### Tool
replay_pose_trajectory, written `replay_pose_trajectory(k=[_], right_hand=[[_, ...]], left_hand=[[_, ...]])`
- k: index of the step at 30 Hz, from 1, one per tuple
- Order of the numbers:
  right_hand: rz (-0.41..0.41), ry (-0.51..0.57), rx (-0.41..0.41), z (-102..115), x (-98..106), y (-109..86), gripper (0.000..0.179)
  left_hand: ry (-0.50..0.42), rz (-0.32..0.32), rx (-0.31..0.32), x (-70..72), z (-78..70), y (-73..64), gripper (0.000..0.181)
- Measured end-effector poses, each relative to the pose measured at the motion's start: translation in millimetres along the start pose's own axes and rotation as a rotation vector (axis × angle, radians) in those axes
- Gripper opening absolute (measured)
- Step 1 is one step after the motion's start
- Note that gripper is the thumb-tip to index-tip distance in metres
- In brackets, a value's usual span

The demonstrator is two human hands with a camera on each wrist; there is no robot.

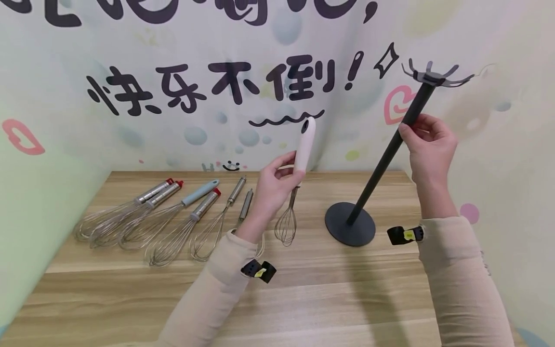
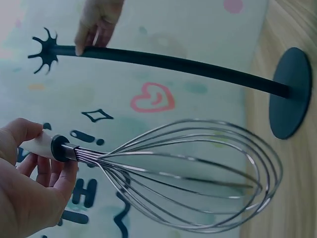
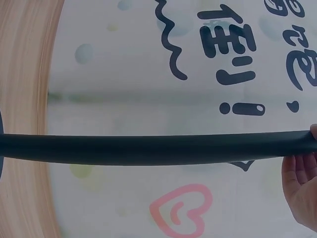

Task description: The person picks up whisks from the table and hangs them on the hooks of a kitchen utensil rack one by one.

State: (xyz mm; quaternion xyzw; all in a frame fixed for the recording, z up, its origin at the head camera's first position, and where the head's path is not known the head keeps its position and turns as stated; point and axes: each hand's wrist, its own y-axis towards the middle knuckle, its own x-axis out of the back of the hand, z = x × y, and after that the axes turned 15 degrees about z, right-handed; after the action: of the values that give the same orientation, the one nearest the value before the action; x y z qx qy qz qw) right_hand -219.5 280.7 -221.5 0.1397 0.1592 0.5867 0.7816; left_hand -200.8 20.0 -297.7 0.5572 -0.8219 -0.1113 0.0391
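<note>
My left hand [image 1: 277, 183] grips a whisk by its white handle [image 1: 305, 144], which points up with the hanging hole at the top. Its wire loops [image 2: 198, 173] hang downward over the table. My right hand [image 1: 429, 142] pinches the upper pole of a black stand [image 1: 386, 159] between thumb and fingers. The stand has a round base [image 1: 342, 229] on the table and a ring of curved hooks [image 1: 433, 77] at its top, with nothing hanging on them. In the left wrist view, the whisk is apart from the stand's pole [image 2: 168, 62].
Several whisks lie in a slanted row on the wooden table [image 1: 303, 299] at the left, among them one with a light blue handle [image 1: 199, 193] and some with steel handles [image 1: 205, 205]. A printed cloth [image 1: 260, 43] hangs behind the table.
</note>
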Motion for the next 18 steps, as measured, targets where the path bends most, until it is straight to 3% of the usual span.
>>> replay_pose_trajectory(k=[9, 18], right_hand=[[0.054, 0.002, -0.032, 1.8, -12.8, -6.6, 0.024], [0.128, 0.022, -0.038, 4.0, -40.2, -16.7, 0.021]], left_hand=[[0.006, 0.03, -0.07, 0.3, -25.2, -10.6, 0.046], [0.011, 0.003, -0.115, 8.8, -38.3, -14.4, 0.045]])
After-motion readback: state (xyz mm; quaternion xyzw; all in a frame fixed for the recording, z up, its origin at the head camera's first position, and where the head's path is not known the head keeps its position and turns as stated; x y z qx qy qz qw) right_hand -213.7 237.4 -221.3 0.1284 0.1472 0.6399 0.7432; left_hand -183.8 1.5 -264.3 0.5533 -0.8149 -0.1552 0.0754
